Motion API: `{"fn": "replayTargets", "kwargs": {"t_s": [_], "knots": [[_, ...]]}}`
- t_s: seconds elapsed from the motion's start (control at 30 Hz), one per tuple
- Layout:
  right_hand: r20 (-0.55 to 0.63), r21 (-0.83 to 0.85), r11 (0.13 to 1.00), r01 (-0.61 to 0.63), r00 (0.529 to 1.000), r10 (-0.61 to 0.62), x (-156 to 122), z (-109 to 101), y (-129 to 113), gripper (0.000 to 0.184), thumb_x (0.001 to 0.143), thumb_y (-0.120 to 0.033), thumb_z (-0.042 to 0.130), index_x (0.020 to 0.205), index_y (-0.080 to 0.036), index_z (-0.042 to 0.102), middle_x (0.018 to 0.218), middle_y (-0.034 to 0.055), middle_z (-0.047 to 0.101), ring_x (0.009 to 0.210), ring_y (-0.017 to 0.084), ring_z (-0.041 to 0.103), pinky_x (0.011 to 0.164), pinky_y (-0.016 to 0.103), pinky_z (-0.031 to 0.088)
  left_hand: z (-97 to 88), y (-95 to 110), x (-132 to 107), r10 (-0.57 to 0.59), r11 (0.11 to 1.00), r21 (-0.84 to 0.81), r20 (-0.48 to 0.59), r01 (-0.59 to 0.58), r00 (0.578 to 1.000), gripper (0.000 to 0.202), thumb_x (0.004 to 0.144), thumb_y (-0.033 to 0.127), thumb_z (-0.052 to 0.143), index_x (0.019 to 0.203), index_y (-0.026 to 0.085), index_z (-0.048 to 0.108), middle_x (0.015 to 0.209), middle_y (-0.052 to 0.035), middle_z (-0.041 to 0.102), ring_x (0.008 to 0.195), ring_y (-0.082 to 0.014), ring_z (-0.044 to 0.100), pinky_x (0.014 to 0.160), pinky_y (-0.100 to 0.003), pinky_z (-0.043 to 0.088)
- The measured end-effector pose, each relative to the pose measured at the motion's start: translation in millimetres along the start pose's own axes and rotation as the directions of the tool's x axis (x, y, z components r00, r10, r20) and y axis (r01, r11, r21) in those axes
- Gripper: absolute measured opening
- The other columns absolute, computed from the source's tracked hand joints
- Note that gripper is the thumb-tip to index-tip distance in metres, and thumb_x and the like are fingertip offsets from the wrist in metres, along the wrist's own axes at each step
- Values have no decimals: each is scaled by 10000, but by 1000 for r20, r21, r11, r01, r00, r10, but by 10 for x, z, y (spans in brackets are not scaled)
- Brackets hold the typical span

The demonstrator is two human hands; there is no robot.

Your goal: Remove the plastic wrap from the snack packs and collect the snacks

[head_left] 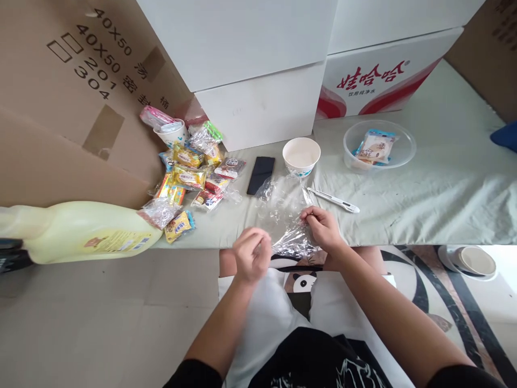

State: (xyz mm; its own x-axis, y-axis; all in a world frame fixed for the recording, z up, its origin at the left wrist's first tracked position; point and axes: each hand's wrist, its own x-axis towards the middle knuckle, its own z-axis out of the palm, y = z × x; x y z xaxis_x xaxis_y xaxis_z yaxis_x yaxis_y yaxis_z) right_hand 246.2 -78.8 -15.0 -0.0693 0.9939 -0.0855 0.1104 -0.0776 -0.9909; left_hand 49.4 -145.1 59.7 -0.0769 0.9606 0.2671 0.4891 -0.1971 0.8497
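A crumpled clear plastic bag (283,213) lies at the table's front edge, spread between my two hands. The fingertips of my right hand (322,227) pinch its right side. My left hand (251,254) is closed at the bag's lower left and slightly blurred; whatever its curled fingers may hold is hidden. Just beyond the bag stands a white paper bowl (301,153) with a blue pattern. A white utility knife (333,200) lies to the right, close to my right hand. The dark phone (260,175) rests left of the bag.
Several wrapped snacks (188,178) are heaped on the left beside a paper cup (172,134). A large yellowish bottle (92,231) lies on its side there. At right, a clear plastic bowl (406,148) holds snack packets. White boxes (258,113) and a brown carton (133,172) wall in the table.
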Motion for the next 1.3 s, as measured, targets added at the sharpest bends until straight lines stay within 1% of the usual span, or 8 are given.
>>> {"fn": "replayTargets", "kwargs": {"t_s": [0.1,0.27,0.4,0.47,0.7,0.93,1.1,1.3], "knots": [[3,-13,1000,2,1000,-2,-13,1,-16,163,738,-293,484,734,-218,629,674,8,671,652,171,611,651,307,470,48,229,409,18,999,32,288,-29,957,308,870,280,547,577,209,604,696,-42,641,678,-172,575,677,-314,438],[-13,-40,999,11,1000,-12,-23,-6,-55,167,728,-294,480,722,-215,627,665,3,650,629,163,576,621,299,445,182,172,705,-153,987,127,927,97,342,117,748,256,676,639,214,676,526,43,563,467,-110,462,498,-263,319],[-7,-39,999,9,1000,-9,-12,-24,-57,154,719,-295,497,710,-217,629,669,3,655,644,168,584,637,303,452,262,-172,593,-227,974,85,396,210,890,204,861,304,597,687,203,568,647,26,518,627,-133,488,613,-263,372],[-5,-29,1000,3,1000,-3,-10,-34,-43,154,729,-292,503,722,-217,638,673,6,660,653,171,592,648,306,459,286,-355,505,-256,965,72,71,251,964,127,825,290,661,908,214,602,877,-16,586,828,-175,558,760,-288,437],[-5,55,998,19,1000,-19,-25,-29,-8,229,806,-336,555,975,-225,661,890,37,736,760,188,678,769,358,524,287,-579,360,-192,974,-55,319,220,928,656,837,285,682,1443,236,435,1383,-134,585,1338,-286,508,1178,-465,300],[11,11,999,48,999,-48,-47,-46,19,336,843,-320,563,1157,-225,638,878,34,728,671,159,631,667,332,514,463,-403,635,-185,761,-410,607,504,773,529,836,296,673,1358,275,590,1119,-64,734,991,-196,689,750,-273,523],[-8,36,998,55,998,-55,-71,-32,56,456,880,-308,541,1330,-230,532,747,-5,686,630,158,627,614,316,492,562,-613,675,-265,803,-381,460,458,848,150,743,271,720,847,164,724,660,2,671,523,-81,528,543,-228,420],[4,46,995,84,996,-84,-67,-25,31,430,899,-319,545,1320,-234,520,717,-10,684,612,157,631,585,306,478,480,-763,642,-216,755,-474,473,453,854,417,809,463,716,1121,188,690,1029,-84,758,945,-186,697,766,-266,533]]}}
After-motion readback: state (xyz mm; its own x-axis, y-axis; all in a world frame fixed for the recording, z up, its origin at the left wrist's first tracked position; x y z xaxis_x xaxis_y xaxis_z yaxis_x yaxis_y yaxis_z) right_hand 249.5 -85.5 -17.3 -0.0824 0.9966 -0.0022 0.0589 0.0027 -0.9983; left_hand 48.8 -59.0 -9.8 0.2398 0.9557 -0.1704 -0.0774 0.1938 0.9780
